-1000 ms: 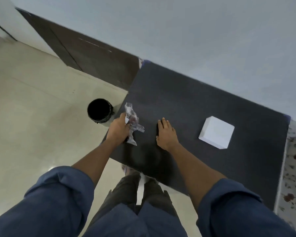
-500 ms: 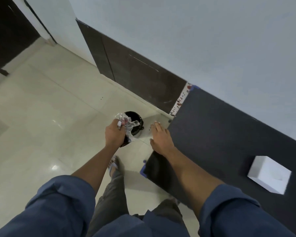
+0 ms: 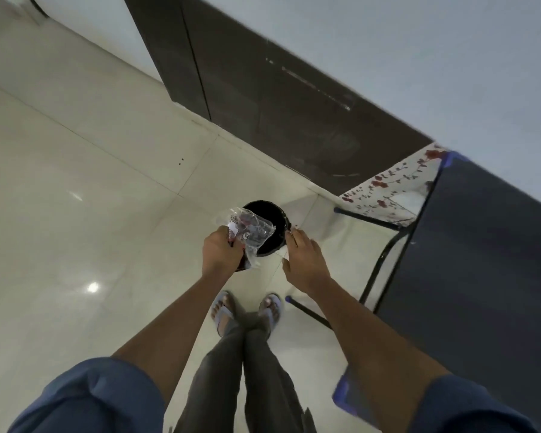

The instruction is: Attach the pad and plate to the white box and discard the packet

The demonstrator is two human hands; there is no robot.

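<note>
My left hand point(image 3: 221, 253) grips a crumpled clear plastic packet point(image 3: 247, 231) with red and dark print. The packet hangs over the near rim of a small round black bin point(image 3: 270, 218) that stands on the floor. My right hand point(image 3: 305, 260) is flat with fingers apart, holding nothing, and its fingertips are at the bin's right rim. The white box is out of view.
The black table top point(image 3: 487, 260) fills the right side, on thin black legs point(image 3: 378, 267) with a flowered cloth point(image 3: 391, 182) under it. Dark wall panels point(image 3: 263, 98) run behind the bin. My sandalled feet point(image 3: 247, 310) stand on pale glossy floor tiles point(image 3: 75, 214).
I have turned left and away from the table. My left hand carried the packet off the table top and over the bin. My right hand left the table edge and came beside the bin. The white box dropped out of view.
</note>
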